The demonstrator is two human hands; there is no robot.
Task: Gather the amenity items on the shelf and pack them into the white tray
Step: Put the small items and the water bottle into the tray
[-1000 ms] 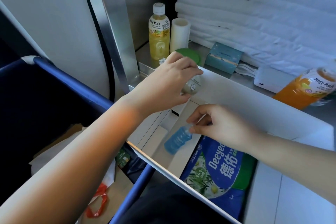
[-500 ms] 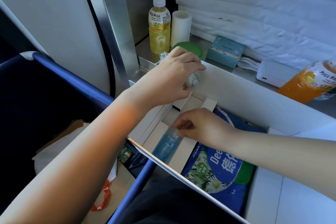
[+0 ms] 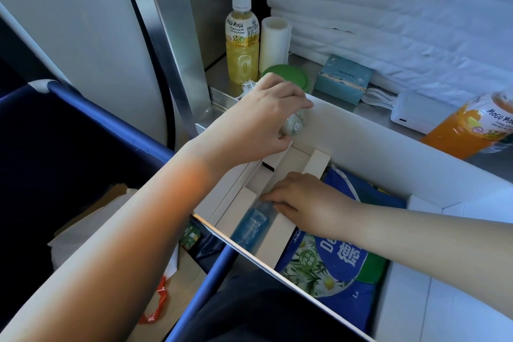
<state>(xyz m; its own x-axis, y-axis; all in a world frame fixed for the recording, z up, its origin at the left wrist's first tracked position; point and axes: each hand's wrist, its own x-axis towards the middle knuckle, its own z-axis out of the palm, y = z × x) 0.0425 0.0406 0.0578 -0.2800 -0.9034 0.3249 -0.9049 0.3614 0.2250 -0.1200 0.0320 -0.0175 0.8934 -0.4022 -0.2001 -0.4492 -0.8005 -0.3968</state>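
- Stack of folded white towels [image 3: 388, 22]: behind white cardboard tray [image 3: 347, 130], on steel shelf [image 3: 222, 78]
- Blue flat wipes pack [image 3: 333, 264]: inside tray, right part
- Left hand [image 3: 261, 119]: above tray's far-left corner, grip closed round small pale-green bottle [image 3: 294, 126]
- Right hand [image 3: 305, 203]: inside tray, grip pinching top end of small blue translucent bottle [image 3: 252, 226], which is blurred and lies in narrow slot at tray's left
- Yellow plastic drink bottle [image 3: 242, 44]: upright behind tray

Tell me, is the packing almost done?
Not yet. Done: the blue wipes pack lies in the white tray. In hand: the right hand holds the blue bottle inside it; the left hand holds a pale bottle over the tray's corner. To go: the teal box on the shelf, perhaps more.
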